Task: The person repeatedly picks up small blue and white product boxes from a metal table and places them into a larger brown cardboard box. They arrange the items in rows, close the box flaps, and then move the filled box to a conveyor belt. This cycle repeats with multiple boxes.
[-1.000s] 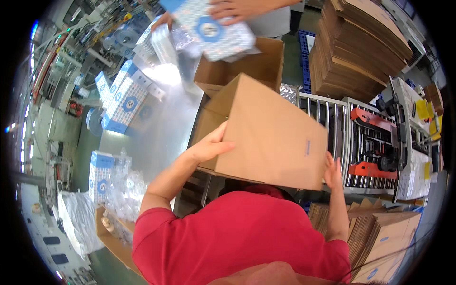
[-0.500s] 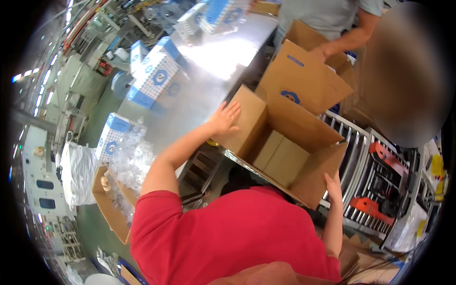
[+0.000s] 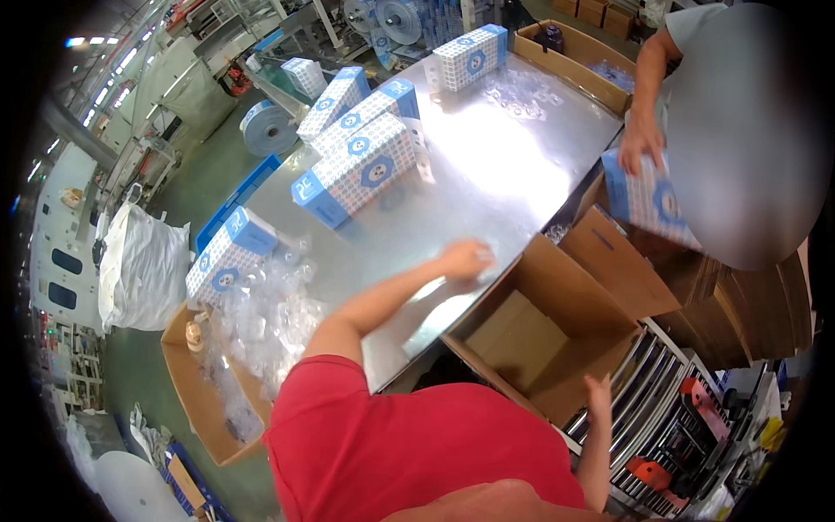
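Observation:
An opened brown cardboard carton (image 3: 565, 280) stands at the end of the roller conveyor, against the metal table's edge, its inside bare. My right hand (image 3: 597, 396) rests against the carton's near right wall, fingers stretched out and apart. Over the table's edge, just left of the carton, is my left hand (image 3: 467, 259); motion smears its fingers, so I cannot see whether it holds anything. Several blue-and-white patterned packs (image 3: 361, 170) stand on the table beyond it. At the right, a co-worker's hand (image 3: 642, 143) grips a similar pack (image 3: 648, 196) over another carton (image 3: 619, 261).
Clear plastic pieces (image 3: 274, 304) pile at the table's left corner, above a cardboard box (image 3: 196, 391). The roller conveyor (image 3: 639, 396) runs off to the lower right. Flattened cardboard (image 3: 739, 313) is stacked beside the co-worker. Another open box (image 3: 574, 65) sits at the table's far end.
My left hand has left the carton's left flap and moved over the table. That flap no longer stands up. The co-worker, earlier handling a carton, now holds a pack. My view has shifted.

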Demonstrator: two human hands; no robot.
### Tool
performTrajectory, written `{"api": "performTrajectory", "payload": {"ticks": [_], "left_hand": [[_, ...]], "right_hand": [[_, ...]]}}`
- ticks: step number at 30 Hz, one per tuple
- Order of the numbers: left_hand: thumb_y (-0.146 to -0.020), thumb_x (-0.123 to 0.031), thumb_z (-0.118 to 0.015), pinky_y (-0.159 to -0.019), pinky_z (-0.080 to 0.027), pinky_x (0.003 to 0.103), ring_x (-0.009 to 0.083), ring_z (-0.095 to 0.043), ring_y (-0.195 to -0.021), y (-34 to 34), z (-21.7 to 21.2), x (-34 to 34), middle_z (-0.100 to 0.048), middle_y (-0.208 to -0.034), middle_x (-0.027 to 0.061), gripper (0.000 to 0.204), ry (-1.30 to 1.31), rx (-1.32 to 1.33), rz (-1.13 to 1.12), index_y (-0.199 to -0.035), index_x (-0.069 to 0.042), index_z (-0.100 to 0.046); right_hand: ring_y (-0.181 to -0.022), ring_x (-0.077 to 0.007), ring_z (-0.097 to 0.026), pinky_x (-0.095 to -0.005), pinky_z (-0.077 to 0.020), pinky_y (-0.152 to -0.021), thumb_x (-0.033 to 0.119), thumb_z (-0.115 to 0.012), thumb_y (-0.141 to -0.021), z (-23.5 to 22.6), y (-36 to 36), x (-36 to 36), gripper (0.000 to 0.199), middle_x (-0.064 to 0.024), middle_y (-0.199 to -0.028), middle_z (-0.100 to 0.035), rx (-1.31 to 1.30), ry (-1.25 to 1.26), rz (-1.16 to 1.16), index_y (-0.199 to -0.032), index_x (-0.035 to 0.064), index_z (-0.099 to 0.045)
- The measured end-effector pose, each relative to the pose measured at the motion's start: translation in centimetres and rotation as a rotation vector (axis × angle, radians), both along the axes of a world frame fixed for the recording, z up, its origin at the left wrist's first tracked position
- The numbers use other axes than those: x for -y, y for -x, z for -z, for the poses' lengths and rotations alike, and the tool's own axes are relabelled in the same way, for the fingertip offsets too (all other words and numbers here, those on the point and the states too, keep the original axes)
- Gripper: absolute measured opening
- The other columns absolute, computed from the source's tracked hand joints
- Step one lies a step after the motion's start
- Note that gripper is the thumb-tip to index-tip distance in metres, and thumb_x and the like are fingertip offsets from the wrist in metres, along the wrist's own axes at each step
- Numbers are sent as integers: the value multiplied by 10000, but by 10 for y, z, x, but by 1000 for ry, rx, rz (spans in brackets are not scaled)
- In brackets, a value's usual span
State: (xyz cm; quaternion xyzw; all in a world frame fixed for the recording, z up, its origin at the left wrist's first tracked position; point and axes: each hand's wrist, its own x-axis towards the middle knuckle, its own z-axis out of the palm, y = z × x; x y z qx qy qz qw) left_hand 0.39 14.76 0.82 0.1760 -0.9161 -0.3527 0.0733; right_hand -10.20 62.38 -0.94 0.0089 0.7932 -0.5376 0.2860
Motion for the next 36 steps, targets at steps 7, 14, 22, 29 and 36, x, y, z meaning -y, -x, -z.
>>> {"api": "performTrajectory", "payload": {"ticks": [7,14,22,29,36], "left_hand": [[-775,-325,-659,-978,-371,432,360,-446,-1179,-18,-102,337,-484,-1248,232,562,465,-109,-517,-1185,35,-529],[-643,-422,-732,-913,-393,483,387,-454,-1128,-7,-91,303,-477,-1220,243,904,706,266,-348,-1390,-99,-339],[-628,-269,-742,-955,-366,483,355,-480,-1135,-41,-93,159,-509,-1189,208,721,292,-341,1001,-1280,-116,-476],[-753,-463,-667,-1088,-195,506,338,-268,-1351,-25,-65,373,-289,-1458,198,825,701,14,-140,-1412,-103,-328],[-597,-199,-763,-1001,-275,489,357,-382,-1222,-36,-100,291,-393,-1333,190,918,718,0,105,-1412,-200,-341]], "right_hand": [[-1286,-252,-361,-346,-300,-1047,170,-557,-919,-93,-12,1,623,-132,-1434,-329,-118,9,84,-1434,35,-234],[-1221,-232,-441,-342,-354,-1013,26,-545,-858,-140,1,159,454,-125,-1341,-444,-680,-91,-51,-1301,19,-444],[-1280,-324,-384,-442,-309,-1055,27,-671,-655,-177,5,412,692,-185,-1376,-397,-1409,-407,-1206,-1306,148,-469],[-1234,-302,-414,-439,-269,-1074,28,-672,-626,-134,-22,464,718,-116,-1292,-465,-1424,-63,-1789,-1298,165,-459],[-1078,-281,-483,-434,-323,-970,21,-655,-616,-134,-41,425,629,-108,-1112,-517,-1290,-46,-1580,-1216,116,-491]]}}
